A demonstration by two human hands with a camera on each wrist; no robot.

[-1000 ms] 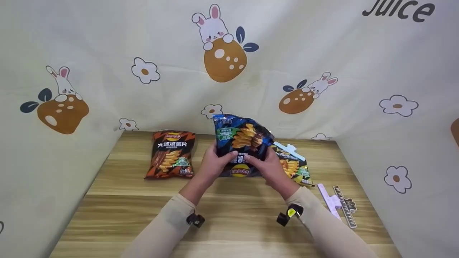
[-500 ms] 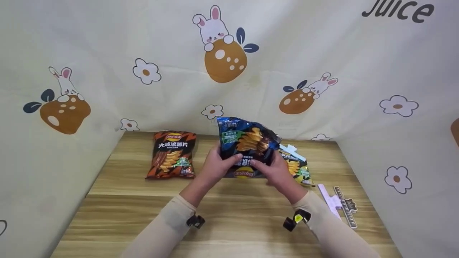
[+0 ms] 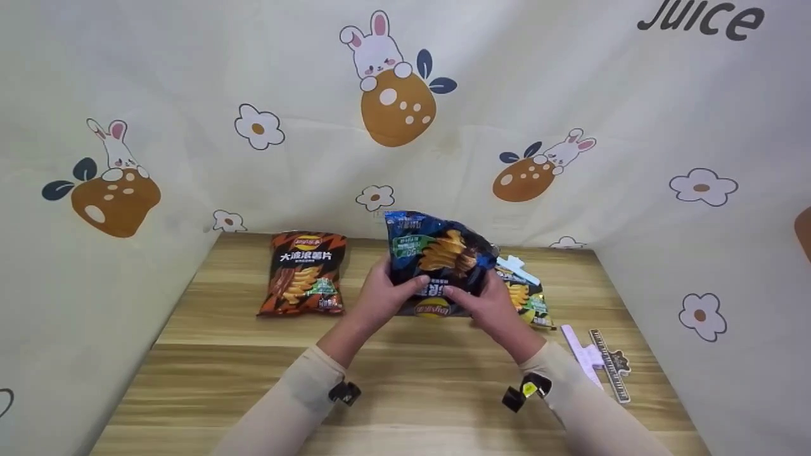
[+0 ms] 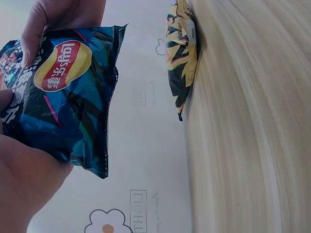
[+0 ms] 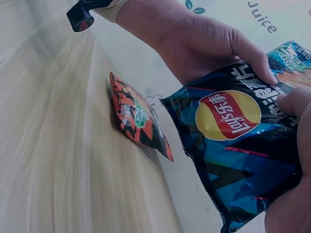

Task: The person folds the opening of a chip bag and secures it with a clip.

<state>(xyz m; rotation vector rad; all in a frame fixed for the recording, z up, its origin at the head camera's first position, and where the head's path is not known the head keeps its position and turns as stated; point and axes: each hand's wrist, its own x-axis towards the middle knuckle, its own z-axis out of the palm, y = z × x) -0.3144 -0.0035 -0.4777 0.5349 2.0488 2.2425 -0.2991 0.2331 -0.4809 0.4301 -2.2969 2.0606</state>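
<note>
A blue-black chip bag is held up over the table between both hands, its printing upside down in the head view. The left hand grips its left side, thumb across the front. On the other side, the right hand grips it the same way, the two thumbs close together. In the right wrist view the bag's yellow-and-red logo shows beside the left hand. The fingers behind the bag are hidden.
An orange-black chip bag lies at the left on the wooden table. Partly hidden behind the right hand is a yellow chip bag with a light blue clip at its top. A lilac clip and a black-and-white patterned clip lie at the right.
Both hands and the blue-black bag have shifted slightly to the right and down in the head view, mostly in the first half second. The grip looks unchanged.
</note>
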